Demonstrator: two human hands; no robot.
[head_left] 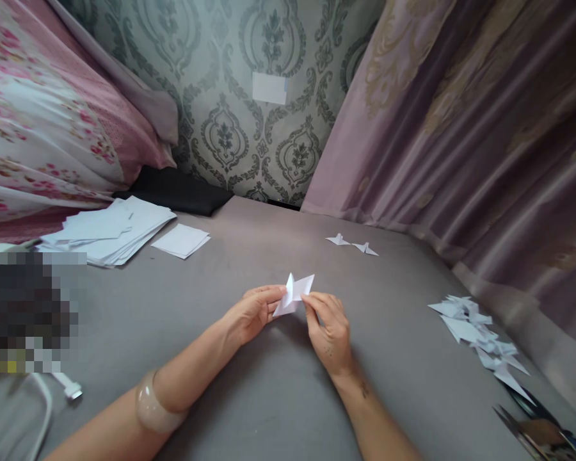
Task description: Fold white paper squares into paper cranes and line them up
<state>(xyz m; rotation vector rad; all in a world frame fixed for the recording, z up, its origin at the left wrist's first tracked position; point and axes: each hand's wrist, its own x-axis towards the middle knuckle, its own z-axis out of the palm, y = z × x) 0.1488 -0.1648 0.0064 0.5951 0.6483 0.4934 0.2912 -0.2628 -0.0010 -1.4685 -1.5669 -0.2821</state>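
Observation:
A small piece of folded white paper point(297, 291), with pointed corners sticking up, is held above the grey surface between both hands. My left hand point(256, 312) pinches its left side between thumb and fingers. My right hand point(329, 326) grips the lower right edge with thumb and forefinger, the other fingers curled in. Farther back on the right lie two finished-looking folded paper birds point(351, 243). A pile of similar folded paper figures point(475, 333) sits at the far right.
Loose white sheets point(108, 230) are stacked at the left, beside a small stack of square papers point(181, 241). A black folded cloth point(180, 190) lies behind them. A white cable point(72, 388) is at the lower left. Scissors point(513, 429) lie at the lower right, near the curtain point(461, 128).

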